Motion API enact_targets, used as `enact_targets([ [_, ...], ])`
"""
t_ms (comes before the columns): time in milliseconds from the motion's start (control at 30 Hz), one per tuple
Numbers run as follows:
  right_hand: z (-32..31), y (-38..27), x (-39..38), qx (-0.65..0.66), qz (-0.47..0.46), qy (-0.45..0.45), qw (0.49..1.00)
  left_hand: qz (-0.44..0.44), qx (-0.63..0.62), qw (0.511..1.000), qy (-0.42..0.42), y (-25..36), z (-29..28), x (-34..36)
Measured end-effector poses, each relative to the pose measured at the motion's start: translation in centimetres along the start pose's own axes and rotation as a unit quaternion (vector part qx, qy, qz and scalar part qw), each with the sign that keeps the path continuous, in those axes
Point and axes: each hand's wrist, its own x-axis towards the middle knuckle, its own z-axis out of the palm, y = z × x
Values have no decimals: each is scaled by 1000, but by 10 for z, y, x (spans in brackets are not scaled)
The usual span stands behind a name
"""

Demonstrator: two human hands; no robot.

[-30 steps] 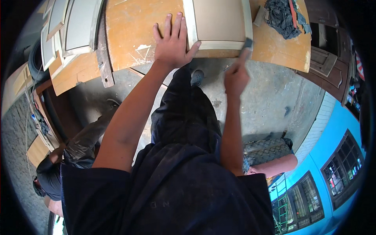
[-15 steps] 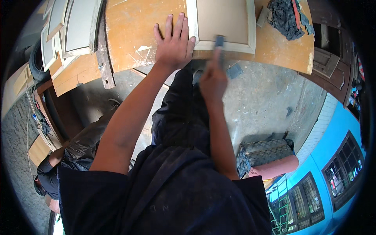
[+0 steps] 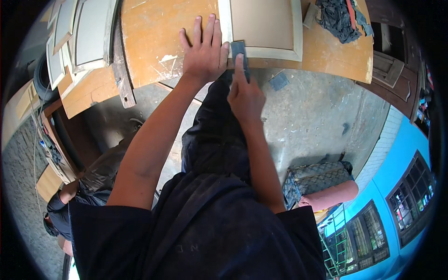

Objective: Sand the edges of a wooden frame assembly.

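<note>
A wooden panel with a pale frame [image 3: 270,52] and a tan centre lies on an orange-brown worktable [image 3: 149,42]. My left hand [image 3: 204,58] rests flat on the table, fingers spread, its thumb against the panel's left edge. My right hand [image 3: 247,95] grips a narrow dark grey sanding block [image 3: 238,48], index finger stretched along its top. The block lies across the near frame strip, close to the panel's near left corner. The block's lower end is partly hidden by my fingers.
More framed panels [image 3: 95,35] are stacked at the left beside a worn wooden bar [image 3: 122,77]. A crumpled black plastic bag [image 3: 337,21] sits on the table's right. One blue-grey sheet [image 3: 279,81] lies on the concrete floor. Another person [image 3: 60,207] is low at the left.
My right hand has moved left with the sanding block, from the middle of the near frame strip to its left corner. My left hand stays in place on the table.
</note>
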Motion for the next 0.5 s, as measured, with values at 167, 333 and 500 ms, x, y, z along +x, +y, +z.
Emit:
enact_targets([
  [167, -12, 77, 18, 29, 58, 150, 987, -1, -1, 1000, 6, 1, -2, 5],
  [333, 13, 0, -7, 35, 15, 39, 999, 2, -6, 1000, 9, 4, 0, 2],
  [500, -11, 72, 10, 20, 33, 110, 993, -6, -5, 1000, 9, -1, -3, -1],
])
